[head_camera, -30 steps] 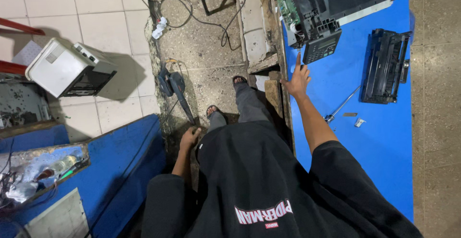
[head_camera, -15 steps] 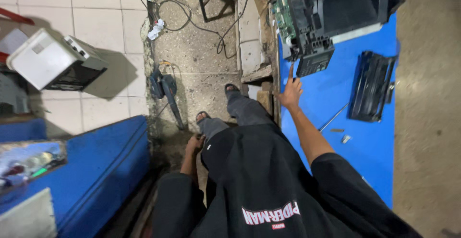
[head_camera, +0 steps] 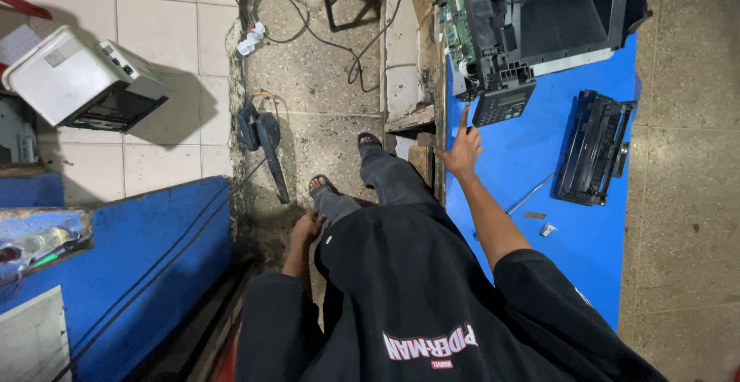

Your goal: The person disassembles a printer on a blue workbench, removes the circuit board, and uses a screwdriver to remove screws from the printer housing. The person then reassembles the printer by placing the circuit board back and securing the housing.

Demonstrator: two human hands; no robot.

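The black, opened-up printer with a green circuit board showing on its side [head_camera: 539,23] stands at the far end of the blue worktop [head_camera: 593,259], its small grey control panel with keys [head_camera: 503,106] hanging at the near corner. The right hand [head_camera: 461,151] reaches out over the worktop just below that panel, fingers spread and forefinger stretched up toward it; it holds nothing, and whether the fingertip touches the panel cannot be told. The left hand [head_camera: 306,229] hangs low beside the left knee, loosely curled and empty. A black oblong toner cartridge [head_camera: 592,148] lies on the blue surface to the right of the hand, well apart from it. A thin metal rod [head_camera: 529,194] and two small metal bits [head_camera: 541,222] lie nearer the forearm. A white and grey printer [head_camera: 81,81] sits on the tiled floor to the left.
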